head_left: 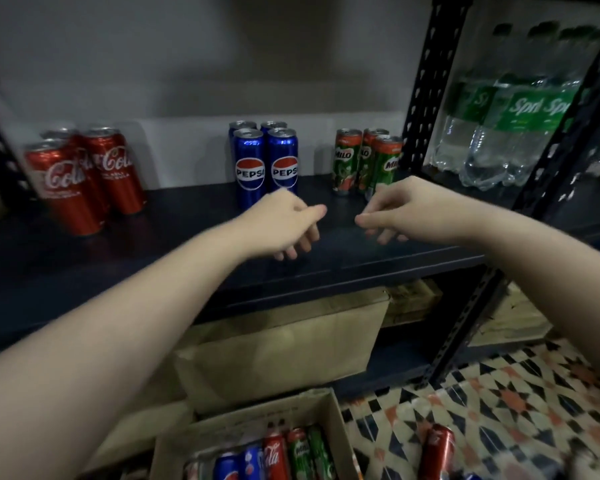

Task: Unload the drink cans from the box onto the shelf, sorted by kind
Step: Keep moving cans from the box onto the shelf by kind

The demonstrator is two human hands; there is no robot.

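On the dark shelf point(84, 258) stand three groups of cans: red Coca-Cola cans point(66, 181) at the left, blue Pepsi cans point(265, 161) in the middle, green Milo cans point(368, 161) at the right. My left hand point(288, 223) hovers just in front of the Pepsi cans, fingers loosely curled, holding nothing. My right hand point(399, 209) hangs in front of the Milo cans, also loosely curled and empty. Below, an open cardboard box point(329, 420) on the floor holds several mixed cans lying down.
A black perforated shelf post point(426, 81) stands right of the Milo cans. Behind it are packs of Sprite bottles point(510, 133). A brown box point(281, 344) sits on the lower shelf. A red can point(437, 452) lies on the patterned tile floor beside the open box.
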